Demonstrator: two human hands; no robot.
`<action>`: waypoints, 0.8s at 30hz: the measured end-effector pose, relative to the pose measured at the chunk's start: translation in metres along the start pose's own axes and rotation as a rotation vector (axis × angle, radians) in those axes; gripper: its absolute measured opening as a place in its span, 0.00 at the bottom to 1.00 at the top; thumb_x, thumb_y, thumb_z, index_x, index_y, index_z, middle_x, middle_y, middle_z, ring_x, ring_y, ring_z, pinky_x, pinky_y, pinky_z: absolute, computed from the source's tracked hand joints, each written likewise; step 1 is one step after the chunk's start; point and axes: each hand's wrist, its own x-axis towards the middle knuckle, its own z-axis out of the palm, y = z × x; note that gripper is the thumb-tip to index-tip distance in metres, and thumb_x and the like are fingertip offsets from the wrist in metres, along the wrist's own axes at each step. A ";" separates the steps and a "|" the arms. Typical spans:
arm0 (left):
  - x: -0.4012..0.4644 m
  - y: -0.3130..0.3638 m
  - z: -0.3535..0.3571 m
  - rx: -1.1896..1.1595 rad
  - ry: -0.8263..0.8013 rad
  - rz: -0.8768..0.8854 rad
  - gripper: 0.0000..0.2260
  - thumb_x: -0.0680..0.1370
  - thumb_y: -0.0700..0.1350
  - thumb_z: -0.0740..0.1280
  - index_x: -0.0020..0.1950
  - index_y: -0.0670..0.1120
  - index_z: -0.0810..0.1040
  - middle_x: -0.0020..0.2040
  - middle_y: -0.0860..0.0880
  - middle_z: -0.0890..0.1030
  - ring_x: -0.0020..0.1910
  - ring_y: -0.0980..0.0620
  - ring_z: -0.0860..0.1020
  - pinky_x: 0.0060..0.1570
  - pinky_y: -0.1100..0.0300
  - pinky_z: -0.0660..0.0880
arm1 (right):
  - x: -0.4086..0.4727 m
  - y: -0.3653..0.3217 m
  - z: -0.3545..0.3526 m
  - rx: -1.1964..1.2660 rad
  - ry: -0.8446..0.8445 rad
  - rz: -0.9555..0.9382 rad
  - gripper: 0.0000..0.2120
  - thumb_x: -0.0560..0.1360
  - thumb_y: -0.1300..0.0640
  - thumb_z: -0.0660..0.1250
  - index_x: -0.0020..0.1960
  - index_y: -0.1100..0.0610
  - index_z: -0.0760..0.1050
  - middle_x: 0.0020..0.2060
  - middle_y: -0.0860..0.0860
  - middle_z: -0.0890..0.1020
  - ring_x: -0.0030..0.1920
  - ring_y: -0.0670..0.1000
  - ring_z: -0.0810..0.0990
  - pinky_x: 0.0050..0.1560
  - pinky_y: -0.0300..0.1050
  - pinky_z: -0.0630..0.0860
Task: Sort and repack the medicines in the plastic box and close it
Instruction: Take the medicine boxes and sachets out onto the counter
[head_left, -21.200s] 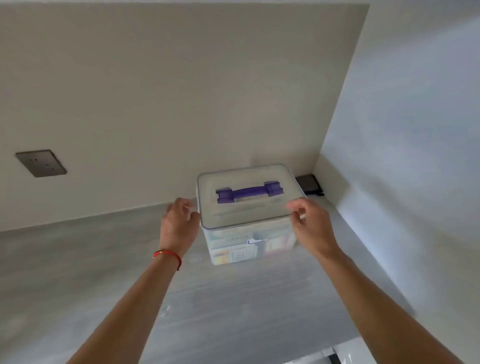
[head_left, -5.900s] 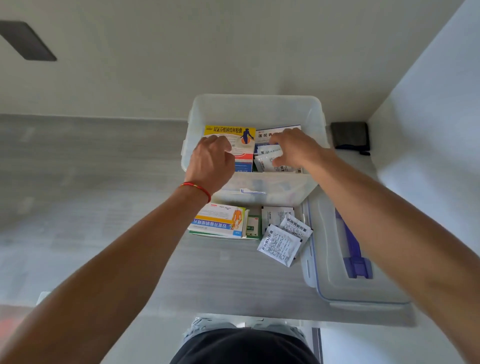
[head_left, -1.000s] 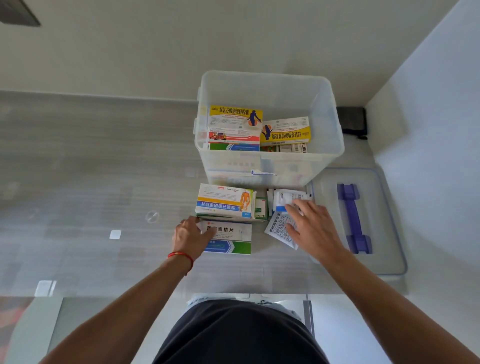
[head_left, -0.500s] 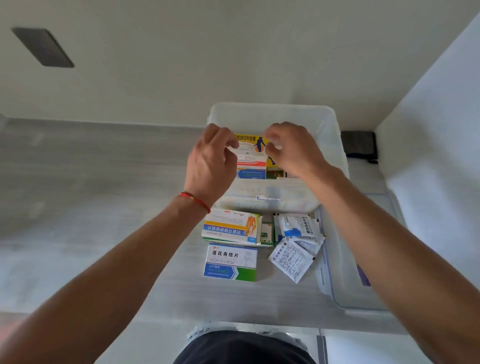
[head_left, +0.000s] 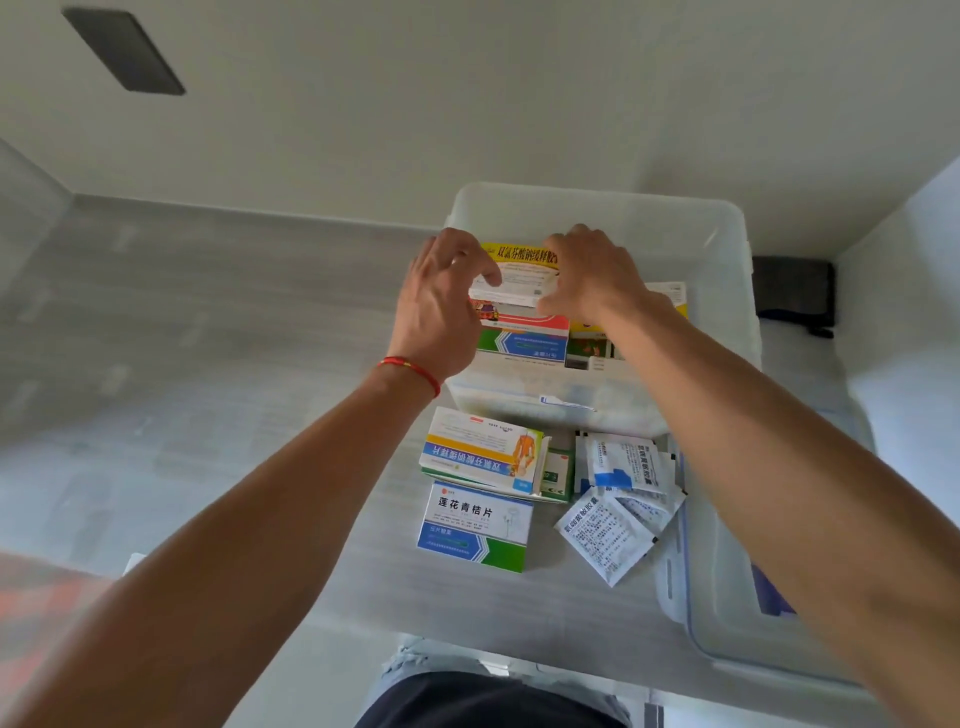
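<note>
I see the box, translucent plastic with no lid on it, standing on the bench against the back wall, in the right-hand corner. Inside it lie several medicine cartons; the top one is a yellow carton with red characters, and a green-and-blue carton lies below it. My left hand and right hand both reach into the box, fingers curled, each pinching one end of the yellow carton. A red cord circles the left wrist. On the bench just in front of the box lie an orange-and-blue carton, a white-and-green carton touching its near edge, and a loose heap of white sachets to the right. The lid lies right of the sachets, largely hidden behind my right forearm. A dark object sits in the corner beside the box; I cannot tell what it is.
</note>
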 end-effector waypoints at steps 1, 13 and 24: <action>0.000 0.000 0.000 -0.003 0.003 0.000 0.20 0.64 0.24 0.56 0.45 0.39 0.81 0.50 0.41 0.78 0.52 0.42 0.77 0.51 0.46 0.76 | -0.008 0.005 -0.010 0.026 0.040 -0.004 0.32 0.68 0.48 0.78 0.68 0.56 0.72 0.60 0.56 0.76 0.62 0.58 0.75 0.59 0.57 0.76; -0.072 0.020 -0.049 -0.428 0.142 -0.081 0.17 0.63 0.23 0.53 0.45 0.38 0.73 0.42 0.43 0.79 0.40 0.45 0.78 0.39 0.56 0.77 | -0.204 -0.005 -0.067 0.187 0.212 -0.254 0.40 0.69 0.27 0.64 0.74 0.47 0.69 0.62 0.46 0.76 0.61 0.48 0.75 0.58 0.50 0.78; -0.191 -0.035 -0.051 -0.217 -0.135 -0.285 0.19 0.67 0.21 0.60 0.41 0.44 0.77 0.39 0.51 0.79 0.37 0.53 0.78 0.37 0.65 0.74 | -0.244 -0.061 0.137 0.049 -0.090 -0.297 0.34 0.70 0.40 0.75 0.69 0.54 0.72 0.64 0.52 0.78 0.64 0.54 0.75 0.60 0.52 0.79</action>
